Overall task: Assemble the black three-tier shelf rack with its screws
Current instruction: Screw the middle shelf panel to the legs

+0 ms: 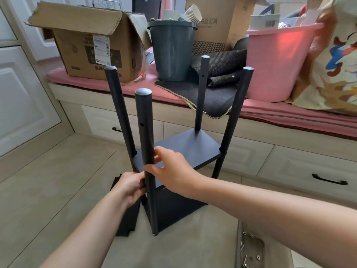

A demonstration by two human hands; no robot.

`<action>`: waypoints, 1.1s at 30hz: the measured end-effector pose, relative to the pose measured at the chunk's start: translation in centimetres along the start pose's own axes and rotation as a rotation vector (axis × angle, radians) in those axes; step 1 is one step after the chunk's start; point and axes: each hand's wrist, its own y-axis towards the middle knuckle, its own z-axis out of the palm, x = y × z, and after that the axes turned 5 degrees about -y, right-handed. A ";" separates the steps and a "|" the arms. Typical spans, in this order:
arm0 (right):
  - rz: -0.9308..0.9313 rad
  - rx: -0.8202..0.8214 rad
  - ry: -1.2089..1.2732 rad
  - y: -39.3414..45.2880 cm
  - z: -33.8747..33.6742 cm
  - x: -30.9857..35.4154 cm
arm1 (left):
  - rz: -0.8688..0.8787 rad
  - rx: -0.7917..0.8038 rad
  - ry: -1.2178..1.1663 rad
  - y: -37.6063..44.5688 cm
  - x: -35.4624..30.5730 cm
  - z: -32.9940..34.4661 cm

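The black rack stands on the floor in front of me, with several upright round posts. Its middle shelf board [185, 147] sits between them and a lower board [173, 209] lies beneath. My right hand [170, 169] wraps its fingers around the nearest post [144, 132] just above the shelf corner. My left hand [131, 186] pinches at the left side of the same post at shelf level; what it holds is hidden. A loose black board [127, 219] rests on the floor at the left. Screws and washers [251, 248] lie in a grey tray at the lower right.
A low bench with drawers [289, 163] runs behind the rack. On its pink cushion stand a cardboard box [87, 41], a dark grey bucket [172, 49], black mats [218, 74] and a pink tub [276, 60]. White cabinet doors [19, 84] are at the left.
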 end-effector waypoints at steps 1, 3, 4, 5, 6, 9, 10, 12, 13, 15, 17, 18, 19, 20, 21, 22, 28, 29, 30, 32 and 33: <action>-0.023 0.009 -0.043 -0.1 -0.1 -0.1 | -0.011 -0.002 -0.016 -0.1 0.1 0.0; -0.067 0.050 -0.115 -0.5 -0.4 -0.3 | -0.036 0.004 -0.044 -0.5 0.4 0.0; -0.081 0.068 -0.138 -0.8 -0.7 -0.6 | -0.050 0.008 -0.059 -0.8 0.7 0.1; -0.090 0.079 -0.153 -1.1 -1.0 -0.8 | -0.061 0.012 -0.075 -1.2 1.0 0.2; -0.096 0.086 -0.163 -1.5 -1.3 -1.1 | -0.068 0.014 -0.092 -1.6 1.3 0.4; -0.100 0.088 -0.195 -2.7 -2.4 -1.9 | -0.064 0.015 -0.157 -2.8 2.3 1.3; -0.099 0.085 -0.210 -3.1 -2.9 -2.1 | -0.068 0.017 -0.185 -3.2 2.7 1.7; -0.083 0.078 -0.238 -4.1 -3.8 -2.5 | -0.087 0.020 -0.245 -4.0 3.5 2.5; -0.070 0.075 -0.252 -4.7 -4.2 -2.8 | -0.095 0.019 -0.274 -4.3 3.9 2.9; -0.049 0.074 -0.295 -6.0 -5.1 -3.4 | -0.110 0.021 -0.338 -5.1 4.9 3.9; -0.032 0.079 -0.353 -7.3 -6.3 -4.2 | -0.124 0.039 -0.385 -5.9 6.0 4.8; -0.019 0.086 -0.372 -7.9 -7.0 -4.7 | -0.129 0.059 -0.392 -6.2 6.4 5.3; 0.001 0.092 -0.378 -8.5 -7.8 -5.3 | -0.133 0.086 -0.389 -6.6 6.8 5.8; 0.021 0.094 -0.369 -9.1 -8.6 -5.9 | -0.135 0.113 -0.379 -6.9 7.1 6.3; 0.035 0.093 -0.349 -9.6 -9.3 -6.4 | -0.136 0.136 -0.368 -7.2 7.4 6.8; 0.038 0.089 -0.326 -10.1 -9.8 -6.9 | -0.133 0.152 -0.360 -7.5 7.7 7.3; 0.097 -0.032 -0.176 -12.1 -9.8 -7.9 | -0.046 0.181 -0.384 -8.3 8.8 9.6; 0.129 -0.062 -0.116 -12.1 -9.4 -8.0 | -0.030 0.181 -0.385 -8.4 9.0 9.9; 0.163 -0.096 -0.064 -12.1 -9.0 -8.1 | -0.018 0.184 -0.383 -8.4 9.2 10.1; 0.213 -0.177 -0.022 -11.9 -8.2 -7.9 | -0.007 0.195 -0.380 -8.6 9.3 10.3; 0.229 -0.209 -0.003 -11.8 -8.0 -7.8 | -0.003 0.199 -0.388 -8.7 9.3 10.4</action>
